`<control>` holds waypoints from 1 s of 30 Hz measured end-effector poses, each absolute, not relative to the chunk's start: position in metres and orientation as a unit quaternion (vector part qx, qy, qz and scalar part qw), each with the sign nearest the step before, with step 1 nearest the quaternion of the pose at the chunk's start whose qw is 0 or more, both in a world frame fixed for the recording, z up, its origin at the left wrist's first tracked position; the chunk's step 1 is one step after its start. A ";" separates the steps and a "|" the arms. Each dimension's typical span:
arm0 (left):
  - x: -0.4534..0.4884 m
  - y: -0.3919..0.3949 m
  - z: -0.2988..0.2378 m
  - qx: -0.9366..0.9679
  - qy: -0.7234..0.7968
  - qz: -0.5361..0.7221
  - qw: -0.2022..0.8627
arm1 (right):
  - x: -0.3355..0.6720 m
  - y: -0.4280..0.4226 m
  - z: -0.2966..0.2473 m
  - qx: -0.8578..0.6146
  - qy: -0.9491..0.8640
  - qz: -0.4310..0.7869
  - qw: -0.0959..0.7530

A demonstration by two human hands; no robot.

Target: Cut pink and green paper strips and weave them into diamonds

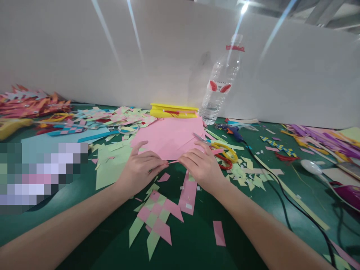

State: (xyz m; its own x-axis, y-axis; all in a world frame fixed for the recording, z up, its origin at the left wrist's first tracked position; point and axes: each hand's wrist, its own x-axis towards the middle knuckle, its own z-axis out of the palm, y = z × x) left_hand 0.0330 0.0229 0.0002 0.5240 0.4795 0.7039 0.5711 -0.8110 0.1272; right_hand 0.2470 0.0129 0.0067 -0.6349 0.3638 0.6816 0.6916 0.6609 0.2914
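Observation:
Between the fingertips of my left hand (144, 165) and my right hand (201, 165) stretches a thin pink paper strip (173, 162). Both hands are closed in a pinch on its ends, though my left index finger sticks up. Just beyond them lies a pink paper sheet (168, 135). Scissors (233, 153) with yellow and red handles rest beside my right hand, partly hidden by it. Nearer to me, a woven pink and green paper piece (155, 213) with pointed ends lies flat. A wider pink strip (188, 195) runs out from under my right hand.
A clear plastic bottle (221, 86) leans against the grey partition (140, 48). At right are a glue gun (233, 132), its black cord (277, 180) and green paper scraps (250, 176). A pale green sheet (108, 172) and piled woven pieces (123, 116) lie at left.

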 end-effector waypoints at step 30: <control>0.030 0.026 -0.001 -0.888 -0.251 -0.370 0.108 | 0.248 0.015 0.006 -0.329 -0.885 -0.226 0.239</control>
